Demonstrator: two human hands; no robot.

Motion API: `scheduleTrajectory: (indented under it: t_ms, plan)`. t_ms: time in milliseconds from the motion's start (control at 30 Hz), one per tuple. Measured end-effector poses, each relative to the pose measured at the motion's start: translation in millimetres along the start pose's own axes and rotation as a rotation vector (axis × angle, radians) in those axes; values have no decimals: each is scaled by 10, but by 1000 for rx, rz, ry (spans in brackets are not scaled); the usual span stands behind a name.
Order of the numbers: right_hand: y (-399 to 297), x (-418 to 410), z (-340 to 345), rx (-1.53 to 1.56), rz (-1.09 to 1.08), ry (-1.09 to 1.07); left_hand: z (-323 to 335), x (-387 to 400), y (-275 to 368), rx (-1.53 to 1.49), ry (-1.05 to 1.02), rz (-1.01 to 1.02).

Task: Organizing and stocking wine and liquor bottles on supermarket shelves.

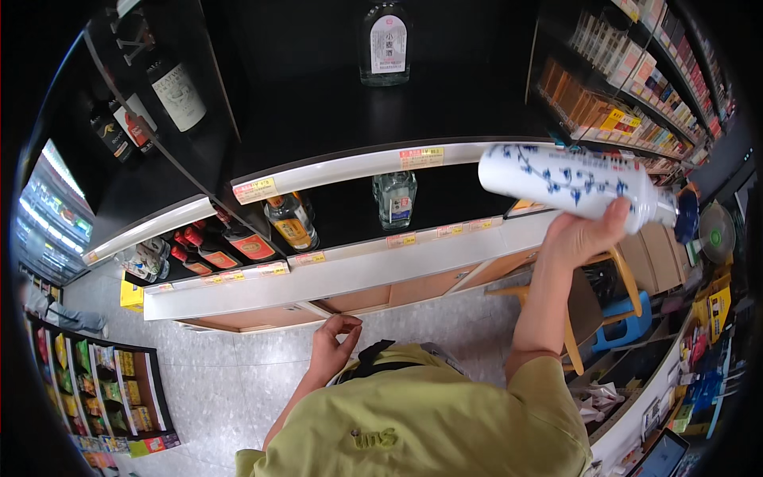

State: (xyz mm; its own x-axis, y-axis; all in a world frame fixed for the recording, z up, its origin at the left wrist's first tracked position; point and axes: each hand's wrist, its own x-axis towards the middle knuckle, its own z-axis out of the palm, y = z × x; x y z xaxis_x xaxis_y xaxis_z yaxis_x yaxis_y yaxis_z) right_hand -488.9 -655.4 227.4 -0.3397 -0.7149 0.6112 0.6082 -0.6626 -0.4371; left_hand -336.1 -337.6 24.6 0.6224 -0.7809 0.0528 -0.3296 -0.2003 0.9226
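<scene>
My right hand [587,235] grips a white bottle [560,179] with a blue floral pattern and a dark blue cap. The bottle lies nearly sideways in the air, in front of the shelf edge at the right. My left hand [337,346] hangs low by my waist, with fingers curled and nothing visible in it. Ahead, a clear glass bottle [388,50] with a white label stands on the upper black shelf. Another clear bottle [396,200] stands on the lower shelf, and a bottle with a yellow label [293,223] stands to its left.
Wine bottles [176,95] stand on the left shelves, with red-labelled ones [250,238] below. Stocked shelves of boxes [626,77] rise at the right, above a wooden chair [581,310], a blue stool [626,322] and a fan [717,232]. A snack rack [152,387] and a person [71,316] are at the left.
</scene>
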Motion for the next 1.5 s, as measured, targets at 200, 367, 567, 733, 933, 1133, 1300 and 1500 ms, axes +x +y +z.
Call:
scheduleTrajectory:
  t_ms: [200, 367, 567, 733, 933, 1133, 1300, 1500]
  plan:
    - [357, 249, 654, 76, 12, 89, -45, -99, -68, -11, 60, -64]
    - [803, 486, 988, 20, 112, -80, -108, -165, -125, -21, 127, -35]
    - [1484, 935, 1209, -412, 16, -178, -187, -219, -211, 9, 177, -62]
    - [1807, 1219, 1341, -751, -58, -224, -183, -260, -245, -17, 192, -91]
    - [2119, 1310, 1460, -982, -46, -272, -188, -285, -294, -42, 212, -77]
    - [2290, 1306, 1544, -1026, -30, -311, -195, -271, -280, -3, 245, -102]
    - [2291, 1268, 1592, -1055, -29, -353, -196, -218, -277, 20, 234, -120]
    - [2361, 1273, 1601, -1117, -35, -328, -186, -144, -284, 33, 218, -104]
